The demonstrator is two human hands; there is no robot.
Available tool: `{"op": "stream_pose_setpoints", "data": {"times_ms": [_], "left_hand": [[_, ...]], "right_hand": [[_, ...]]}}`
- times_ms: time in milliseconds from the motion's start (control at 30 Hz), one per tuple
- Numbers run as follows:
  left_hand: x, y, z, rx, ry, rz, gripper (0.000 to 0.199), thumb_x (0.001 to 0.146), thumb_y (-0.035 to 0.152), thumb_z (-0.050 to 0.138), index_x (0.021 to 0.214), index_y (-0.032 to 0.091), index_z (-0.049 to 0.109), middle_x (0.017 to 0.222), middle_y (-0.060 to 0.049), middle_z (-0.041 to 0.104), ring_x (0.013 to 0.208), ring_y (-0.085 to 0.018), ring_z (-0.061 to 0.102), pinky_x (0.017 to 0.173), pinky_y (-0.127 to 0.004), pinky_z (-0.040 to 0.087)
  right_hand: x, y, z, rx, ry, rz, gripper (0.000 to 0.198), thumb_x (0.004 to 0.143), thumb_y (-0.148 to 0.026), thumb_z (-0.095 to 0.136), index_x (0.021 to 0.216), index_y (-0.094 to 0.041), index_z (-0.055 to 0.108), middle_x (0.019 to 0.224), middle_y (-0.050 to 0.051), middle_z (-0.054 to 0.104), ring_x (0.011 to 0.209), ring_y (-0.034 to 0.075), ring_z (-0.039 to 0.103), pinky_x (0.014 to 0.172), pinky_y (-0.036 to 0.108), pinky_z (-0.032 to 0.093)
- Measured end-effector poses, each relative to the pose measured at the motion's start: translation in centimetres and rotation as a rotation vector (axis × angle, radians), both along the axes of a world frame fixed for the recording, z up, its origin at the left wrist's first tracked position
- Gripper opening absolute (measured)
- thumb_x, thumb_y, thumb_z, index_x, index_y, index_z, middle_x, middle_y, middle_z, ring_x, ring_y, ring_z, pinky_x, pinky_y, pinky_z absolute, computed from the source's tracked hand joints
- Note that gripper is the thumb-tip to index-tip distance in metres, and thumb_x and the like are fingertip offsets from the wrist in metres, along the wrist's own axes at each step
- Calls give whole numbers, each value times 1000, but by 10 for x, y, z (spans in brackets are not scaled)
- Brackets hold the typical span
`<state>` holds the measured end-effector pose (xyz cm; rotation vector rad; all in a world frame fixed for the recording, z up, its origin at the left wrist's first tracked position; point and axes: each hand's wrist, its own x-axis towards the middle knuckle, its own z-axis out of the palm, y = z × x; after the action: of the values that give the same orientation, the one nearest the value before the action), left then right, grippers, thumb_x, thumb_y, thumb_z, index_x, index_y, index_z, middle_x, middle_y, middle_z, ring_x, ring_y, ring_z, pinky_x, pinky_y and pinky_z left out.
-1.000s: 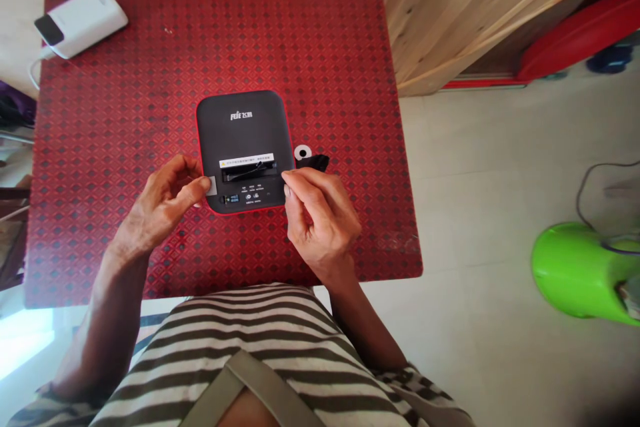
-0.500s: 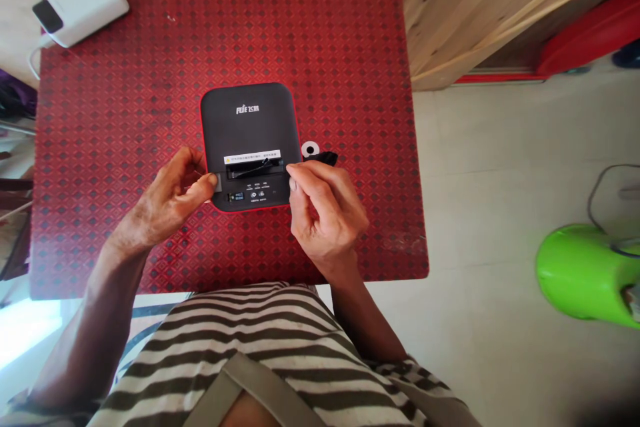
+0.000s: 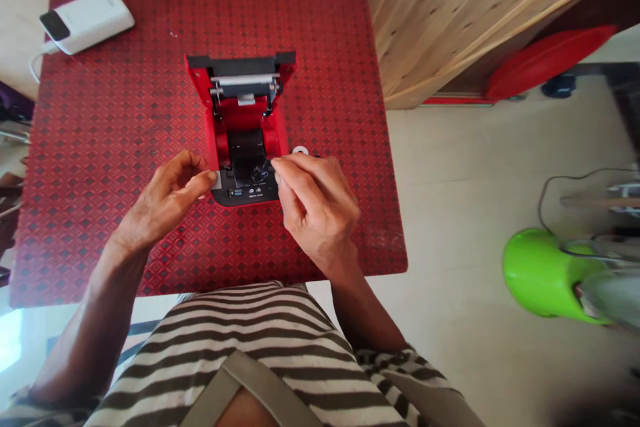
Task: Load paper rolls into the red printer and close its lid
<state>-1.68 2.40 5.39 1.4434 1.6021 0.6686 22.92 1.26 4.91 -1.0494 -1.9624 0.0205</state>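
A black and red label printer [image 3: 216, 197] lies on the table in front of me with its lid [image 3: 240, 65] raised, showing the red inside and a metal-shafted roller under the lid. A black roll or strip [image 3: 247, 147] sits in the middle of the compartment, its loose end draped over the front panel. My left hand [image 3: 167, 190] pinches the printer's left edge, thumb on a grey tab [image 3: 216, 180]. On the opposite edge, my right hand [image 3: 320, 203] has its thumb and index finger closed against the printer; what lies under those fingertips is hidden.
Partly behind my right hand is a white ring-shaped piece [image 3: 300, 149]. A white power bank [image 3: 90, 19] with a cable lies at the far left of the red patterned table [image 3: 330, 27]. A green bin [image 3: 540, 273] stands on the floor at right, near a wooden panel wall [image 3: 425, 7].
The printer's lid has swung up and away from me, exposing the compartment and black roll. Both hands have stayed at its side edges. The camera view has shifted slightly.
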Motion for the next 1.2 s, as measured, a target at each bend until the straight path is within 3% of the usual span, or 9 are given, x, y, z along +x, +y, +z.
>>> {"op": "stream_pose_setpoints", "data": {"times_ms": [100,233,367,500,733,1200], "left_hand": [[-1,-5,2,14,4,4,33,92,56,66,87,23,68,78,-3,68,72,-20,61,64,-34,47],[3,-18,-3,92,-28,51,40,95,63,66,101,23,67,92,-4,73,81,-21,67,69,-35,53],[15,-32,-22,325,-31,41,52,101,62,60,138,25,57,128,-12,70,111,-27,71,92,-43,60],[25,-39,-47,485,43,37,78,95,72,63,153,22,46,146,-18,56,132,-36,58,109,-59,52],[20,-36,-73,678,177,-36,98,89,80,65,161,19,38,148,-21,51,133,-41,52,102,-63,55],[19,-31,-82,670,171,-35,110,82,79,75,164,20,32,145,-20,49,130,-40,54,101,-60,57]], "right_hand": [[-4,19,15,-102,-218,95,23,108,-10,57,123,-16,73,115,10,81,103,22,72,95,40,62],[-20,46,30,-376,-536,173,20,108,-11,57,113,-14,76,114,11,80,109,25,73,96,41,61],[-39,63,37,-534,-686,138,23,110,-11,53,113,-12,76,115,15,79,114,28,74,93,41,59],[-49,71,47,-649,-752,152,31,112,-10,45,126,-11,73,122,17,77,111,28,77,86,37,58],[-53,83,50,-623,-811,192,43,110,-5,34,135,-8,69,133,21,73,116,34,77,92,44,61],[-70,99,47,-652,-881,223,51,106,1,28,134,-8,70,132,22,73,124,33,72,101,46,58]]}}
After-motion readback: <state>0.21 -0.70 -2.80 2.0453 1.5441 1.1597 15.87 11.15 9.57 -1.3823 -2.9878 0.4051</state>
